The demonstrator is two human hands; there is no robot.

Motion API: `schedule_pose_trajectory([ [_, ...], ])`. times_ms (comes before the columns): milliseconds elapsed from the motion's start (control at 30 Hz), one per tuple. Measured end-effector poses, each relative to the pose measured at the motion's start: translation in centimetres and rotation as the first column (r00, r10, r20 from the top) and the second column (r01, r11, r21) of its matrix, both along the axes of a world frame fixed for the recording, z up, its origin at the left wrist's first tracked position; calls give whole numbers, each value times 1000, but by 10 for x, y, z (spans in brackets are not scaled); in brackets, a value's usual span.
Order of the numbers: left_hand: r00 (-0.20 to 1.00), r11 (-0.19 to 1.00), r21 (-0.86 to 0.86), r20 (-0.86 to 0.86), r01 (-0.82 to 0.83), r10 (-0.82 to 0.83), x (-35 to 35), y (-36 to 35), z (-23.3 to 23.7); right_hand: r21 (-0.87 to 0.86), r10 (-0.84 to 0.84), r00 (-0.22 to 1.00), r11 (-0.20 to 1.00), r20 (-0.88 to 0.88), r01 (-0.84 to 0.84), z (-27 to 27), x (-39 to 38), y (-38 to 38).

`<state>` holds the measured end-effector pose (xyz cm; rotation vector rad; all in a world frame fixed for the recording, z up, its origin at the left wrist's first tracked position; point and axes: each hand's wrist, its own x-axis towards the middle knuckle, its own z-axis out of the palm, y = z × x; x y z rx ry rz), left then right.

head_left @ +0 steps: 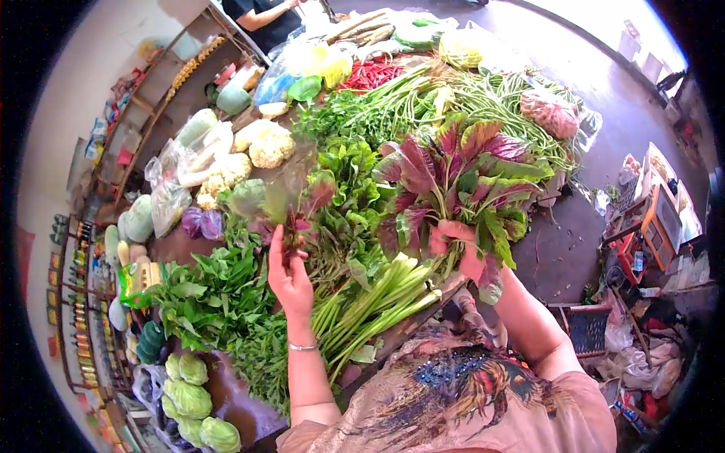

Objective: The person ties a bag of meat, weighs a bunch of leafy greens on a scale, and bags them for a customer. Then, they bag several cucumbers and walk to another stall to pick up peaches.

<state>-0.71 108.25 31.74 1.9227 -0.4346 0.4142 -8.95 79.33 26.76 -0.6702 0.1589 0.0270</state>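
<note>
My right hand (462, 245) is closed round the stems of a large bunch of red amaranth (445, 170), its purple and green leaves fanning up and outward. A few smaller red-green amaranth sprigs (306, 204), smeared by motion, rise from the fingertips of my left hand (291, 283), which appears to pinch them. Below and between the hands lie long pale-green celery-like stalks (377, 298). Leafy greens (204, 298) are piled to the left of my left hand, and more dark greens (347, 177) lie beyond it.
Cauliflower (270, 145), purple cabbages (202, 223) and bagged white radishes (215, 151) sit left. Long beans (491, 106), red chillies (370, 74) and a bagged pink item (550, 113) lie at the back. Cabbages (189, 399) rest front left. Another person (260, 23) stands beyond. A wooden-framed box (661, 226) stands right.
</note>
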Motion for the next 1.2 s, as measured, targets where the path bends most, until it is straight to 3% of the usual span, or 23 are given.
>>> schedule_pose_trajectory([
  [67,994,977,198,92,-74,57,9,18,-19,51,53,998,997,-45,-50,-14,2,-2],
  [133,1000,956,292,25,-7,-1,21,45,-58,141,45,999,989,14,-46,-25,4,-2],
  [200,986,723,688,-155,62,63,28,83,-104,165,35,999,986,27,-40,-22,-2,-4],
  [267,972,554,831,-163,43,169,19,90,-124,179,16,999,984,46,-24,-20,-3,-11],
  [333,975,658,753,-151,8,161,10,82,-113,81,32,999,996,-14,-31,-20,-13,-21],
  [367,990,702,712,-99,0,101,10,86,-116,111,65,998,992,-4,-65,-39,-17,-29],
  [400,985,660,750,-77,-46,157,5,78,-106,125,-16,993,992,-116,30,-51,-25,-31],
  [467,964,649,760,-148,-32,221,-3,67,-87,-189,-12,1000,982,20,16,-28,-45,-37],
  [500,967,643,764,-113,-62,228,-7,63,-83,-258,-35,969,961,244,100,-38,-54,-39],
  [533,976,617,779,-31,-110,214,-9,61,-83,-260,-92,967,953,236,154,-38,-59,-47],
  [567,976,674,730,-44,-113,212,-12,60,-84,-542,9,995,839,95,44,-35,-62,-59],
  [600,983,664,736,14,-133,181,-20,49,-74,-751,75,993,650,-86,-114,-36,-68,-70],
  [633,985,699,702,22,-137,171,-25,47,-74,-521,-7,1000,853,14,13,-62,-72,-74],
  [800,995,804,588,36,-93,88,-65,-20,-52,-599,-164,958,752,235,276,-96,-130,-156],
  [867,1000,817,577,2,5,-8,-81,-64,-44,-727,-46,992,676,120,119,-30,-169,-197],
  [900,999,832,553,-26,50,-42,-89,-89,-43,-729,-47,991,673,125,124,-46,-180,-214],
  [933,994,840,533,-63,105,-84,-97,-115,-41,-329,-240,966,908,97,259,-79,-189,-230],
  [967,983,870,459,-96,181,-154,-103,-142,-46,140,-399,917,907,-16,397,-108,-201,-250],
  [1000,964,884,385,-126,266,-235,-107,-169,-54,-113,-430,799,898,-421,425,-129,-219,-274],
  [1067,893,792,412,-229,451,-389,-120,-223,-60,-344,-573,692,819,-439,460,-205,-269,-310],
  [1133,845,752,385,-228,534,-483,-134,-273,-67,-412,-712,554,702,-432,581,-177,-313,-318],
  [1200,737,731,187,-364,656,-569,-140,-310,-94,-436,-762,476,644,-439,629,-166,-347,-334],
])
